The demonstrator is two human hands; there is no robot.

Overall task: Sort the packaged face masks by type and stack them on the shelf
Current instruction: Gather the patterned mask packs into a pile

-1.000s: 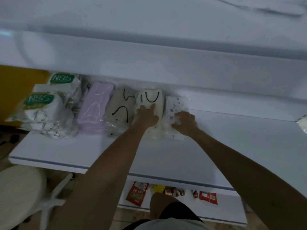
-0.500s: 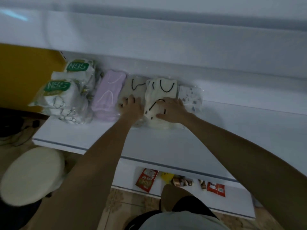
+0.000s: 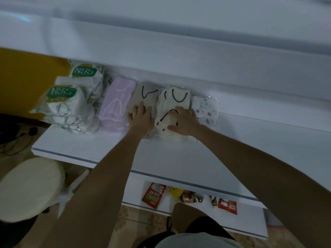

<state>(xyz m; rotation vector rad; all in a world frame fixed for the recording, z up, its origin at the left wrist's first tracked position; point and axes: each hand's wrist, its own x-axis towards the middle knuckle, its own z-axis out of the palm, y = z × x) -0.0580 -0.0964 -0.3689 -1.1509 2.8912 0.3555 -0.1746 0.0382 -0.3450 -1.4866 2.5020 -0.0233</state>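
Packaged masks lie in a row at the back of a white shelf (image 3: 179, 158). From the left: two N95 packs (image 3: 64, 104), a lilac mask stack (image 3: 117, 102), a beige stack with black ear loops (image 3: 145, 97), a cream stack with black loops (image 3: 174, 104), and a patterned white pack (image 3: 206, 110). My left hand (image 3: 141, 117) rests flat, fingers spread, on the near end of the beige stack. My right hand (image 3: 182, 122) presses on the near end of the cream stack, thumb curled at its front edge.
An upper shelf board (image 3: 179, 56) overhangs the row. A lower shelf (image 3: 250, 221) holds snack packets (image 3: 154, 195). A round cream stool (image 3: 26, 187) stands at the lower left, a yellow panel (image 3: 26, 77) at the far left.
My left hand moved from the cream stack to the beige stack. My right hand moved from the patterned pack to the cream stack. For the last half second both hands stay in place.
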